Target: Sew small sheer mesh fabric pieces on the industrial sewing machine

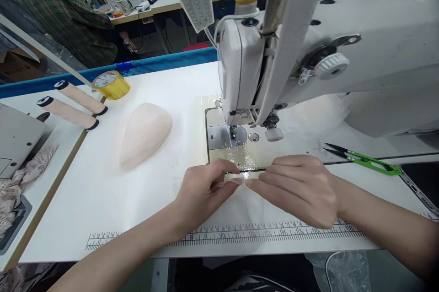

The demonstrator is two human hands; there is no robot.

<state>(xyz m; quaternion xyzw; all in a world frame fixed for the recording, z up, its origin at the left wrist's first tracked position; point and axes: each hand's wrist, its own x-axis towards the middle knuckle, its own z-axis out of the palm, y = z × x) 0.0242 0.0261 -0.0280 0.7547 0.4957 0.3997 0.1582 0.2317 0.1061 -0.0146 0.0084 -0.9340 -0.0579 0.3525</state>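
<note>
In front of the sewing machine's needle plate, my left hand pinches a small piece of thin, whitish sheer fabric between thumb and forefinger. Opposite it, my right hand has its fingers curled together, its fingertips closed at the fabric's right end. Most of the fabric is hidden by the fingers. Just behind both hands stands the white sewing machine head, with its presser foot over the plate. A pale beige cup-shaped piece lies on the table to the left.
Green-handled thread snips lie at right, beside a dark phone-like device. Two beige thread cones and a yellow tape roll sit at left. A printed ruler runs along the front edge. Behind, a person sits near another machine.
</note>
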